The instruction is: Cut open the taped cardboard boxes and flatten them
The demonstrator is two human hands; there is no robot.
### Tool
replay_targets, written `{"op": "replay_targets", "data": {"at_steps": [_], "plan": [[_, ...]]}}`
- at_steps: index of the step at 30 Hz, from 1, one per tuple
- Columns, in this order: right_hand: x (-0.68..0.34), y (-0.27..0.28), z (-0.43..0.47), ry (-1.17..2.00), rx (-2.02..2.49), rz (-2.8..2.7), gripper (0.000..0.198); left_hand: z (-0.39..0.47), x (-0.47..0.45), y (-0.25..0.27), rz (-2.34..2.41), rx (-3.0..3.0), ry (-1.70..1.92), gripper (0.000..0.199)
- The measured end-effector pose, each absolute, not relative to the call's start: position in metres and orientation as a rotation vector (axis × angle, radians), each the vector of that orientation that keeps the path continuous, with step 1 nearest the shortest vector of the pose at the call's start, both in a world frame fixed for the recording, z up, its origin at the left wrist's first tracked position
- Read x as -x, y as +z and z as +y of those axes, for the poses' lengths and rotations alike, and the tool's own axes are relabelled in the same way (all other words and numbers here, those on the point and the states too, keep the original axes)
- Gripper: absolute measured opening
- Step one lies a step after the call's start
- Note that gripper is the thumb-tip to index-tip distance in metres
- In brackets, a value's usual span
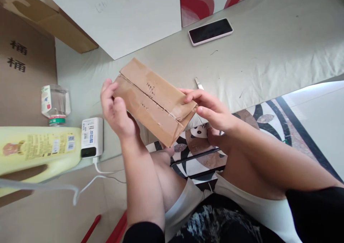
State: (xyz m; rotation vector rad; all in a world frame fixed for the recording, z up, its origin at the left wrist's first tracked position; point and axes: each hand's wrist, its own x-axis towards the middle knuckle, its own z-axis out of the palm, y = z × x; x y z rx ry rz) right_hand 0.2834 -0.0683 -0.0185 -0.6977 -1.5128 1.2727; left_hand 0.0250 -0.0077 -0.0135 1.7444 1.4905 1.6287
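Observation:
A brown cardboard box [153,100] is held up tilted between my two hands, a seam running along its top between two flaps. My left hand [116,110] grips its left end, with the thumb up and the fingers curled at the far edge. At the right end, my right hand [209,108] pinches the corner near a loose end flap, fingers on top. What lies inside the box cannot be seen. Just beyond my right hand, a small light-coloured tool [199,83], perhaps a cutter, lies partly hidden on the cloth.
A phone [211,32] lies on the cloth-covered surface [268,49] before a large white box [129,17]. To the left are a clear bottle [56,101], a yellow jug [40,150], a white power bank [92,137] with a cable, and a big cardboard carton [27,89].

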Motion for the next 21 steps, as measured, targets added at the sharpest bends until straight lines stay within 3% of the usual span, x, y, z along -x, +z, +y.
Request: {"op": "replay_targets", "data": {"at_steps": [7, 16, 21], "plan": [[-0.277, -0.018, -0.072, 1.230, 0.767, -1.513, 0.029, -0.008, -0.021, -0.026, 1.326, -1.901, 1.631, 0.022], [-0.274, -0.016, -0.073, 1.185, 0.808, -1.483, 0.021, -0.007, -0.032, -0.023, 1.651, -1.905, 1.554, 0.029], [-0.274, -0.018, -0.074, 1.185, 0.793, -1.476, 0.023, -0.012, -0.033, -0.020, 1.433, -1.794, 1.740, 0.026]]}}
